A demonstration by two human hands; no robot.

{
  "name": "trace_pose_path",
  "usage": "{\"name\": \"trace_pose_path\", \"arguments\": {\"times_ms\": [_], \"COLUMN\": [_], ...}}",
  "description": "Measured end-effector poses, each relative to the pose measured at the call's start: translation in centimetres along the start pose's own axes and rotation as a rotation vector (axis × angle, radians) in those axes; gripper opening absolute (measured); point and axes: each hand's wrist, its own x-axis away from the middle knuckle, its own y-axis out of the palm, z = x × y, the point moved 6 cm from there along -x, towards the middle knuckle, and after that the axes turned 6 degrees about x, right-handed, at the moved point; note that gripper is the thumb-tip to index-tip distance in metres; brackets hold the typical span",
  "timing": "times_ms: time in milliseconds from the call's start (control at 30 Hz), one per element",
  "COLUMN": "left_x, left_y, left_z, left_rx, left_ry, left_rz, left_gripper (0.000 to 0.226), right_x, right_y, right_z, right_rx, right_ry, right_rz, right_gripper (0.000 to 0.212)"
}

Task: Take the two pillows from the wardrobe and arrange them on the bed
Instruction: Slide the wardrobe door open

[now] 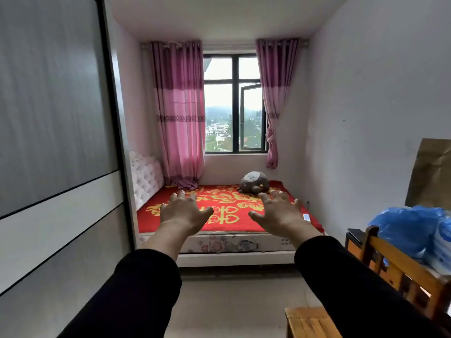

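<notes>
A bed (229, 242) with a red and gold blanket stands ahead under the window, its white tufted headboard (146, 179) on the left. The wardrobe (53, 147) fills the left side, and its grey sliding doors are closed. No pillows are in view. My left hand (184, 212) and my right hand (277, 212) are stretched forward at chest height, palms down and fingers spread, both empty. They hover in the air in front of the bed's foot.
A grey plush toy (253, 182) lies at the bed's far right. Pink curtains (179, 113) frame the window. At right stand a wooden chair (400, 272) with blue plastic bags (410, 228), a wooden stool (310, 322) and a leaning cardboard sheet (432, 172).
</notes>
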Motion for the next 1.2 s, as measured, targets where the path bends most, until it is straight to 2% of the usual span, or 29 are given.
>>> {"name": "trace_pose_path", "arguments": {"times_ms": [600, 800, 967, 1067, 1200], "left_x": [-30.4, -40.7, -48.2, -51.1, -52.5], "left_y": [9.7, 13.5, 15.2, 15.0, 14.2], "left_z": [-8.2, -12.9, -16.9, -20.0, -25.3], "left_rx": [-0.048, -0.078, -0.129, -0.157, -0.241], "left_ry": [-0.024, -0.118, -0.258, -0.328, -0.378], "left_rz": [-0.003, 0.05, 0.142, 0.243, 0.348], "left_gripper": [0.068, 0.066, 0.066, 0.06, 0.051], "right_x": [-31.2, -43.4, -52.9, -57.2, -60.6], "right_y": [12.9, 18.6, 22.0, 23.3, 26.2], "right_z": [-5.8, -9.9, -14.8, -19.2, -25.9], "right_rx": [0.036, 0.001, -0.146, -0.202, -0.292], "right_ry": [-0.053, -0.181, -0.313, -0.412, -0.536], "right_rz": [-0.007, -0.006, 0.012, 0.069, 0.062], "right_gripper": [0.07, 0.066, 0.067, 0.063, 0.058]}}
